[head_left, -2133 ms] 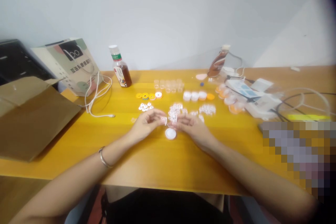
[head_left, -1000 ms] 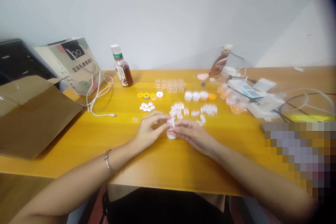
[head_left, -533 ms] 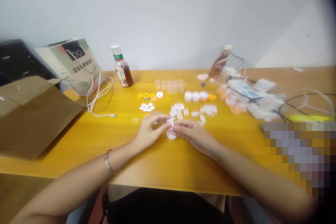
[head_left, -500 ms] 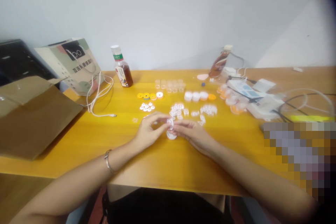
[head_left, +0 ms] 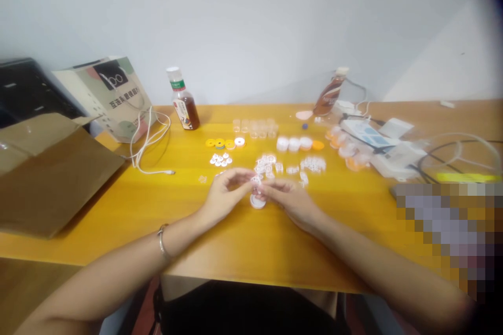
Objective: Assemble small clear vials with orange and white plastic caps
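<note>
Between the fingertips of both hands is a small white plastic part with holes (head_left: 257, 180). My left hand (head_left: 227, 192) pinches it from the left, and my right hand (head_left: 290, 200) meets it from the right with bent fingers. Directly below the fingertips a round white disc (head_left: 258, 201) lies on the table; the fingers partly cover its upper edge. Just beyond the hands is a loose pile of similar white parts (head_left: 267, 163). Blur hides the finer shape of the held part.
Behind lie small white caps (head_left: 220, 159), yellow rings (head_left: 220, 143), clear cups (head_left: 259, 128) and white round lids (head_left: 294, 143). More white parts (head_left: 312, 164) are at right. Two bottles (head_left: 184, 107) stand farther back. A cardboard box (head_left: 58, 178) is left; a power strip (head_left: 396, 159) with cables is right.
Both hands stay in nearly the same place over the disc. The held white part is slightly more covered by the fingers now.
</note>
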`<state>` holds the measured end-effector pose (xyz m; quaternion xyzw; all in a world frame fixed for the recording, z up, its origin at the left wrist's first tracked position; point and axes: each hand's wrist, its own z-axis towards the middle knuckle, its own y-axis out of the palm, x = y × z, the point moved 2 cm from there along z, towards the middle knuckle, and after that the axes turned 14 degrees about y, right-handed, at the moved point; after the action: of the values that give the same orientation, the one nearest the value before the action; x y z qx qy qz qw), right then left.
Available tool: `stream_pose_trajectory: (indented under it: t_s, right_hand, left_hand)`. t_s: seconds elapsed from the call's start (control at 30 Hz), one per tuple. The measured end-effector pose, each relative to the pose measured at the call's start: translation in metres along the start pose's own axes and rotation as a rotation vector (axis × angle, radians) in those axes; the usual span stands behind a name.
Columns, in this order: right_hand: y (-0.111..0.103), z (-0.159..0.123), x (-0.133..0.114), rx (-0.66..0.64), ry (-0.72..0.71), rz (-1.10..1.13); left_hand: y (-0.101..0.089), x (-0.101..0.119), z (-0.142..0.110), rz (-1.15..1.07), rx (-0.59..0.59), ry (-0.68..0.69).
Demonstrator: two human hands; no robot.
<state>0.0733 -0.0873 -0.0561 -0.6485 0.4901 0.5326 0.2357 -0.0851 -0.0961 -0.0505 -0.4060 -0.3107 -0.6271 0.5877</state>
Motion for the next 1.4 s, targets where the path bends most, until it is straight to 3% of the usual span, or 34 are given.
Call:
stream_pose_trajectory:
  t_s: [0.6,0.77,1.03,1.13,1.2,1.27,1.4]
  right_hand:
    - [0.003,-0.004,-0.005,0.064,-0.014,-0.117]
    - [0.007,-0.006,-0.007,0.086,-0.053,-0.168]
    - [-0.002,0.003,-0.001,-0.086,0.058,0.157]
    - [-0.008,0.005,-0.003,-0.006,0.034,0.219]
    - [-0.012,0.006,-0.004,0.085,-0.014,0.278]
    - [-0.015,0.007,-0.004,0.149,-0.048,0.319]
    - [-0.016,0.009,0.001,0.19,-0.026,0.31]
  left_hand:
    - [0.001,-0.006,0.002,-0.04,-0.052,-0.076]
    - [0.002,-0.004,0.002,0.051,-0.055,-0.003]
    - [0.001,-0.001,0.007,-0.006,-0.057,0.087]
    - [-0.004,-0.004,0.011,0.069,-0.078,0.092]
    - [-0.009,-0.007,0.013,0.203,-0.143,0.129]
    - [-0.011,-0.01,0.015,0.35,-0.287,0.201]
    - [-0.01,-0.012,0.014,0.505,-0.539,0.35]
